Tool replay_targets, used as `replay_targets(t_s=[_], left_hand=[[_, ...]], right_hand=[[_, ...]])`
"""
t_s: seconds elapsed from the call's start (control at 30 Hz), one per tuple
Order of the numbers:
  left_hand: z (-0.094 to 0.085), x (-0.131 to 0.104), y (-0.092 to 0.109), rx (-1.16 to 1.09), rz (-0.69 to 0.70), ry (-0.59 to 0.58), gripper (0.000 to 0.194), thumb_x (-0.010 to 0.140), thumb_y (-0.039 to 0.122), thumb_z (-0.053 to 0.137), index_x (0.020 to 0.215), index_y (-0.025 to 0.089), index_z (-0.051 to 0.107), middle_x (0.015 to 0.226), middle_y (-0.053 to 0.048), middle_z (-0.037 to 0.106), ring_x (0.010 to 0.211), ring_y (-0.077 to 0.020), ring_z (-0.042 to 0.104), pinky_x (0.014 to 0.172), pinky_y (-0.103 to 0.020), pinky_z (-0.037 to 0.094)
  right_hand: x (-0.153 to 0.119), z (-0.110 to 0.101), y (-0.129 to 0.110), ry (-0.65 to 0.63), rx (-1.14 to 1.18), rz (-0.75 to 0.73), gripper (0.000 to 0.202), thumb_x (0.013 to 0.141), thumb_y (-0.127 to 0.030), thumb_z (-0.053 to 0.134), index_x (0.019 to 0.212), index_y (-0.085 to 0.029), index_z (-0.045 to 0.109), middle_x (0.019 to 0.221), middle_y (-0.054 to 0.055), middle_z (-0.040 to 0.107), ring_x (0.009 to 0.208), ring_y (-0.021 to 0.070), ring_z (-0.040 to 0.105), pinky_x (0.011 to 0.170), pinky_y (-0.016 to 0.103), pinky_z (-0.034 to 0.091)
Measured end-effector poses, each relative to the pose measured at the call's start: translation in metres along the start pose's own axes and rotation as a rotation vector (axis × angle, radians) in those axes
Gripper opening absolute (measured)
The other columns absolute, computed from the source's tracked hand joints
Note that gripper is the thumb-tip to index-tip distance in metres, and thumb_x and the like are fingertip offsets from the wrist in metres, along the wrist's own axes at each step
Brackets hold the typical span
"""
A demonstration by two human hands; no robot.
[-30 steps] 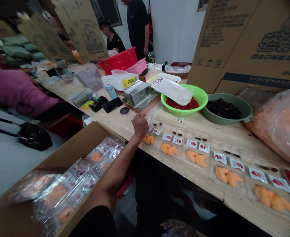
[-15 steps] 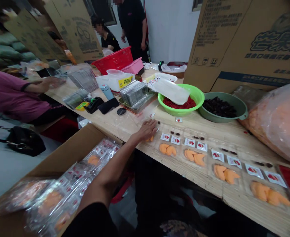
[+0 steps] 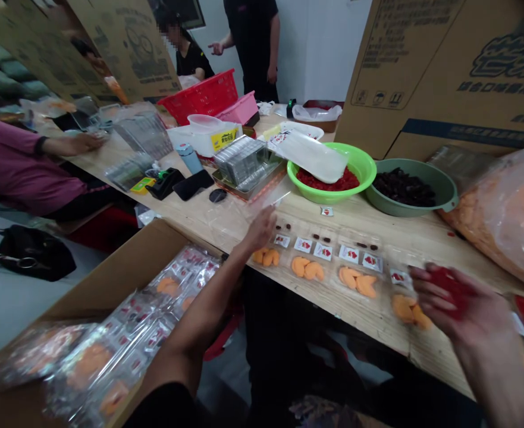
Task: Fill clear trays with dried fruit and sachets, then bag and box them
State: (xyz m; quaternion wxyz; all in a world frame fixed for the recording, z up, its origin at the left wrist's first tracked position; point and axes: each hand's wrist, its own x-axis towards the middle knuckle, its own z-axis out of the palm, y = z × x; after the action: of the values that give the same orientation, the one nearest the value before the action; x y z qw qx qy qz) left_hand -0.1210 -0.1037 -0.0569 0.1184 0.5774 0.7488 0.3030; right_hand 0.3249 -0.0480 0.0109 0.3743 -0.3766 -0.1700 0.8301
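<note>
Your left hand is by the leftmost of the trays lining the tabletop, fingers too blurred to tell; at right, your right hand curls its fingers around red pieces. Filling seems underway; next calls for measured release.
</note>
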Motion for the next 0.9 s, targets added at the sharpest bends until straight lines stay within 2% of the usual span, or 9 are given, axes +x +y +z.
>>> replay_targets(t_s=[0.07,0.17,0.3,0.4,0.47,0.57,0.63,0.73,0.9], left_hand=[[-0.010,0.024,-0.012,-0.096,-0.111,0.107,0.044,0.100,0.030,0.042,0.137,0.013,0.059,0.145,-0.015,0.060,0.136,-0.0256,0.054,0.119,-0.042,0.039],[-0.022,0.049,-0.025,-0.133,-0.226,0.168,0.040,0.094,0.020,0.049,0.131,0.011,0.062,0.133,-0.016,0.064,0.120,-0.0254,0.062,0.109,-0.040,0.048],[-0.023,0.056,-0.033,-0.101,-0.189,0.256,0.038,0.082,0.010,0.059,0.120,0.012,0.063,0.133,-0.016,0.057,0.092,-0.0163,0.066,0.089,-0.032,0.055],[-0.022,0.053,-0.032,-0.118,-0.106,0.213,0.018,0.079,0.012,0.063,0.097,0.015,0.065,0.108,-0.008,0.064,0.080,-0.0139,0.061,0.079,-0.029,0.053],[-0.024,0.050,-0.028,-0.269,-0.073,0.078,0.012,0.084,0.022,0.064,0.093,0.015,0.066,0.087,-0.004,0.066,0.076,-0.0144,0.060,0.074,-0.028,0.052],[-0.030,0.044,-0.019,-0.568,-0.019,-0.186,0.033,0.089,0.042,0.064,0.107,0.014,0.070,0.082,-0.003,0.070,0.074,-0.0151,0.063,0.069,-0.026,0.050],[-0.033,0.041,-0.015,-0.628,0.078,-0.258,0.038,0.086,0.047,0.068,0.107,0.015,0.074,0.088,-0.005,0.074,0.079,-0.0163,0.066,0.072,-0.027,0.050],[-0.034,0.041,-0.015,-0.600,0.167,-0.165,0.031,0.079,0.040,0.077,0.095,0.014,0.078,0.088,-0.006,0.075,0.084,-0.0173,0.067,0.079,-0.028,0.050],[-0.031,0.043,-0.032,-0.529,-0.014,-0.120,0.018,0.076,0.026,0.073,0.088,0.012,0.074,0.078,-0.004,0.073,0.071,-0.0147,0.064,0.067,-0.025,0.049]], right_hand=[[0.027,0.029,0.017,-0.020,-0.019,0.169,0.015,0.085,-0.022,0.055,0.098,-0.023,0.063,0.087,0.012,0.059,0.053,0.0137,0.049,0.032,0.020,0.039],[0.074,0.086,0.049,-0.130,-0.092,0.388,0.011,0.082,-0.020,0.055,0.091,-0.018,0.059,0.087,0.011,0.060,0.053,0.0104,0.044,0.033,0.013,0.028],[0.123,0.149,0.088,-0.273,-0.263,0.527,0.006,0.082,-0.018,0.056,0.086,-0.015,0.057,0.071,0.005,0.053,0.045,0.0061,0.026,0.034,0.012,0.015],[0.148,0.182,0.109,-0.290,-0.402,0.539,0.006,0.081,-0.017,0.055,0.086,-0.014,0.057,0.064,0.002,0.051,0.043,0.0061,0.023,0.035,0.014,0.012],[0.160,0.201,0.119,-0.251,-0.490,0.474,0.008,0.080,-0.015,0.054,0.086,-0.013,0.058,0.060,0.001,0.051,0.041,0.0061,0.024,0.035,0.016,0.012],[0.175,0.225,0.131,-0.183,-0.566,0.380,0.006,0.076,-0.012,0.053,0.081,-0.012,0.057,0.056,0.001,0.050,0.039,0.0061,0.025,0.035,0.017,0.012],[0.182,0.236,0.136,-0.171,-0.585,0.360,0.003,0.076,-0.012,0.052,0.077,-0.014,0.055,0.054,0.001,0.049,0.039,0.0066,0.026,0.035,0.017,0.014],[0.189,0.245,0.141,-0.162,-0.612,0.345,0.005,0.077,-0.014,0.050,0.074,-0.015,0.053,0.052,0.002,0.049,0.038,0.0075,0.029,0.034,0.018,0.016],[0.196,0.241,0.136,-0.123,-0.665,0.298,0.011,0.077,-0.013,0.051,0.084,-0.012,0.060,0.052,0.001,0.049,0.038,0.0088,0.035,0.034,0.018,0.018]])
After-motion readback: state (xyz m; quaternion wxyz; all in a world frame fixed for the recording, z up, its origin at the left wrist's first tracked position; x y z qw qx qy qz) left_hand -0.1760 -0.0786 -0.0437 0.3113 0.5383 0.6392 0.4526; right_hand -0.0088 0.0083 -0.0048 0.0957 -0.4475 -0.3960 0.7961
